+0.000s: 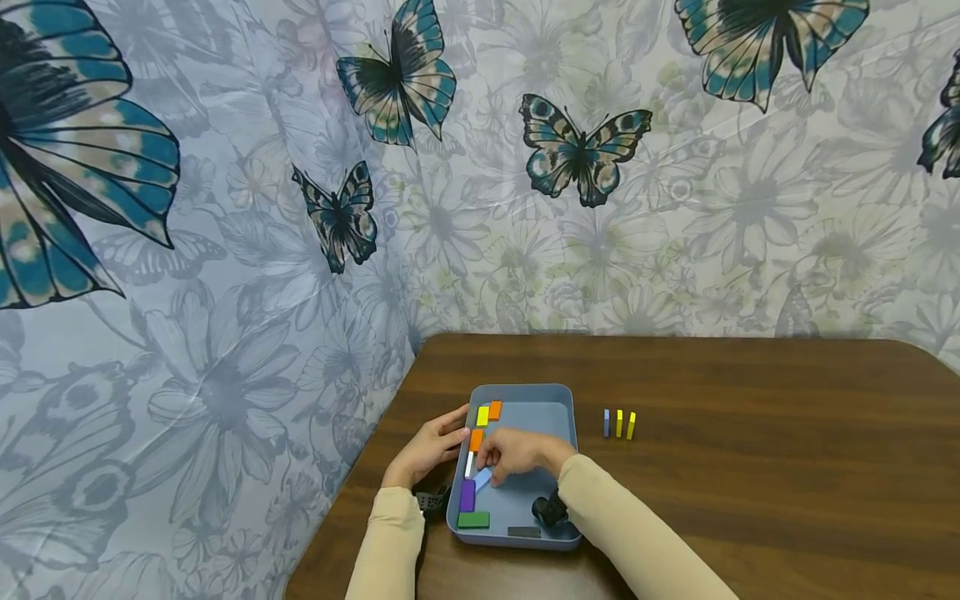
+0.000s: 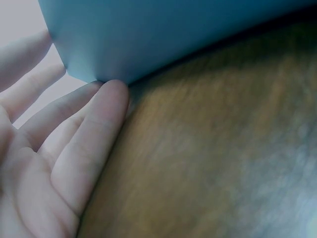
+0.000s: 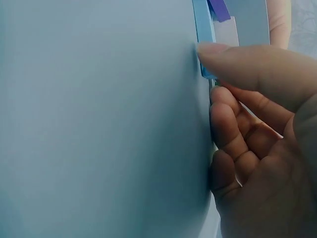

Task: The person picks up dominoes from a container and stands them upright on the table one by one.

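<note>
A grey-blue tray [image 1: 536,412] lies on the table with small coloured blocks in it. My right hand [image 1: 519,452] is over its left half, pinching a light blue block [image 1: 483,479]. In the right wrist view, the thumb [image 3: 237,62] lies on one end of that block, close to the tray floor. Beside it are a white block [image 1: 469,465] and a purple block [image 1: 468,496]. My left hand [image 1: 426,450] touches the tray's left side from outside; its fingers [image 2: 91,144] are extended against the wall in the left wrist view.
Orange [image 1: 477,440] and yellow [image 1: 483,416] blocks line the tray's upper left. A green block [image 1: 473,520] and a dark grey block [image 1: 523,532] lie along its near side. On the brown table [image 1: 750,450], one blue block [image 1: 607,422] and two yellow blocks [image 1: 619,423] stand right of the tray.
</note>
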Demonstrator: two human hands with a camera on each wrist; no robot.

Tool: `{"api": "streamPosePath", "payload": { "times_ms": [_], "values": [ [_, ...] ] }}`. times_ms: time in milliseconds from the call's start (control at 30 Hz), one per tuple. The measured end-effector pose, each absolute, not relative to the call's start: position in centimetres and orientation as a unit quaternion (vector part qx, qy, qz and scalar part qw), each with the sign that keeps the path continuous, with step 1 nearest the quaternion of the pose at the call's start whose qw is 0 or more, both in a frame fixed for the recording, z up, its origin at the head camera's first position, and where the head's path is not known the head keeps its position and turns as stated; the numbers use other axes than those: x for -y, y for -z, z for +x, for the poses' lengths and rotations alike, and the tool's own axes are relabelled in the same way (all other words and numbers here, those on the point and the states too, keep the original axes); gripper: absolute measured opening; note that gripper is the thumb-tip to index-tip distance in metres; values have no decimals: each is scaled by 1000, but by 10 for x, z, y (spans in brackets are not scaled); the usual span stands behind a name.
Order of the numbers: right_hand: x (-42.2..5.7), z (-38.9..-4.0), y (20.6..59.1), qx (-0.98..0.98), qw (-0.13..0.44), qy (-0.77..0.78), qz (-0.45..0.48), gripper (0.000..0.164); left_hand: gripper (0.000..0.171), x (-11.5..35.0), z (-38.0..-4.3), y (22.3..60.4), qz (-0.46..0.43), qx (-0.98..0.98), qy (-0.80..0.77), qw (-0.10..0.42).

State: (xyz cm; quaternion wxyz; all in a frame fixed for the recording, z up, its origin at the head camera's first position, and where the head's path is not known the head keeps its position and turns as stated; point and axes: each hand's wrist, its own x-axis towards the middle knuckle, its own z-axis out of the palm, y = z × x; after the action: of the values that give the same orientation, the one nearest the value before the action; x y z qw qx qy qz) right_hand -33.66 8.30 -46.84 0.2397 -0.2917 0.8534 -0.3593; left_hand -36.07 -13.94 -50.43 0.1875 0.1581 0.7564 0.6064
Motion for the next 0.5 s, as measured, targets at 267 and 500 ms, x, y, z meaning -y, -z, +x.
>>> {"api": "streamPosePath", "payload": {
  "times_ms": [267, 500],
  "values": [
    [-81, -336, 468, -861, 235, 342, -294, 14, 63, 140, -358, 502, 158, -758, -606, 184],
    [-81, -336, 467, -867, 225, 326, -304, 14, 63, 140, -357, 499, 168, -758, -603, 184]
  ]
}}
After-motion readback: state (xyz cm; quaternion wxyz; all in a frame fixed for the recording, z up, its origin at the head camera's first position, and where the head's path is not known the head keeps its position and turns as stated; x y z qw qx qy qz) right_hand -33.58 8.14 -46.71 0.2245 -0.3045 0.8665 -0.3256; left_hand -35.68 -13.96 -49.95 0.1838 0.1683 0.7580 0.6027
